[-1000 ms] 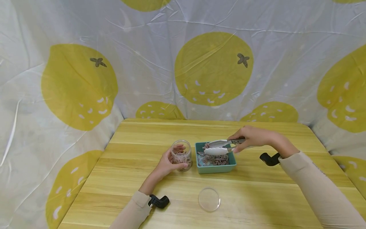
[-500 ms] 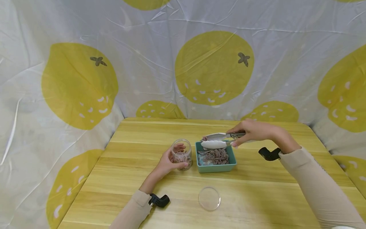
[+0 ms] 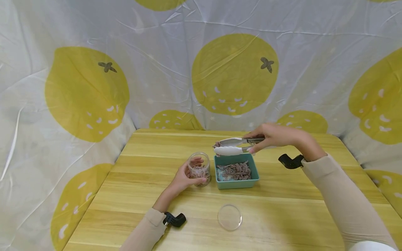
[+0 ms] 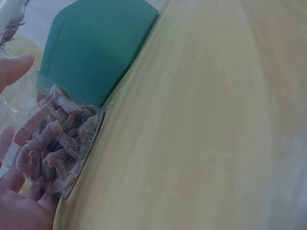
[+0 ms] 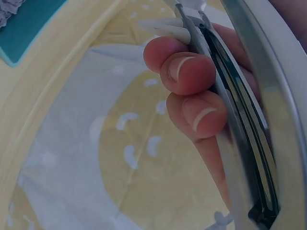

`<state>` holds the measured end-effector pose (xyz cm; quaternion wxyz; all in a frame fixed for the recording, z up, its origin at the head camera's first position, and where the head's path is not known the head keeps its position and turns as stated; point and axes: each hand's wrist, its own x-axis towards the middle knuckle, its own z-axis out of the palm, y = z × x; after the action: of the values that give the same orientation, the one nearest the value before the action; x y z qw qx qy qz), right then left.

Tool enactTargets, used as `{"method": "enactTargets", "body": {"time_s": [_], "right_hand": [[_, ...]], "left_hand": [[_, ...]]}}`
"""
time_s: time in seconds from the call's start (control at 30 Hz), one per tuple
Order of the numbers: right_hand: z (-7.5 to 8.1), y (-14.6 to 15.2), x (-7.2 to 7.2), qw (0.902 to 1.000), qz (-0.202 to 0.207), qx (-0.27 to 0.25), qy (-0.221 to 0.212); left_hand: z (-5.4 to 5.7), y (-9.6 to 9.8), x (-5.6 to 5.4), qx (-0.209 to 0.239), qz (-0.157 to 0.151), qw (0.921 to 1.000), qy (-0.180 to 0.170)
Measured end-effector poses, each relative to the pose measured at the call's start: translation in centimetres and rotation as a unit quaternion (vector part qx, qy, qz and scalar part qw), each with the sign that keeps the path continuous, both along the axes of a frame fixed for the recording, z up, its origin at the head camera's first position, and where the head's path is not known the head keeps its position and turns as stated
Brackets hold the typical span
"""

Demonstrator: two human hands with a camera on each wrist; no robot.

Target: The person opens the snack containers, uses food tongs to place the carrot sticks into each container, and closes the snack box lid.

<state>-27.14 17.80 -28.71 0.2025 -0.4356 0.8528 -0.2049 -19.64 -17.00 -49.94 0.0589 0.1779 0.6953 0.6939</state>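
Note:
My left hand (image 3: 184, 177) grips an uncapped clear jar (image 3: 201, 161) that stands on the table. Purplish-brown dried strips (image 4: 53, 139) fill the lower part of the jar. In my right hand (image 3: 271, 136) is a pair of metal tongs with white tips (image 3: 230, 150), raised over the back left of a teal tray (image 3: 236, 184). Some strips (image 3: 217, 144) are caught between the tips. More strips (image 3: 236, 171) lie in the tray, just right of the jar. Up close in the right wrist view, curled fingers (image 5: 189, 72) wrap the metal tongs handle (image 5: 244, 129).
A round clear lid (image 3: 230, 217) lies flat on the wooden table (image 3: 282, 216), in front of the tray. Behind and at both sides of the table hangs a white cloth (image 3: 163, 69) with large yellow lemons.
The right hand has lifted the tongs up out of the tray and carried them to the left, with strips in the tips. The left hand and the jar have stayed in place.

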Motion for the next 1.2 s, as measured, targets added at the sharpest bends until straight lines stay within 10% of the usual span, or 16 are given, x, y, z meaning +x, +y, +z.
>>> {"method": "enactTargets", "body": {"time_s": [0.53, 1.2], "right_hand": [[1.2, -4.2, -0.1, 0.9994, 0.028, 0.012, 0.018], [-1.0, -7.3, -0.5, 0.9971, 0.075, 0.008, 0.011]], "left_hand": [[-0.1, -0.1, 0.0, 0.001, -0.003, 1.0, -0.001], [0.2, -0.1, 0.4, -0.022, 0.019, 0.9991, -0.032]]}}
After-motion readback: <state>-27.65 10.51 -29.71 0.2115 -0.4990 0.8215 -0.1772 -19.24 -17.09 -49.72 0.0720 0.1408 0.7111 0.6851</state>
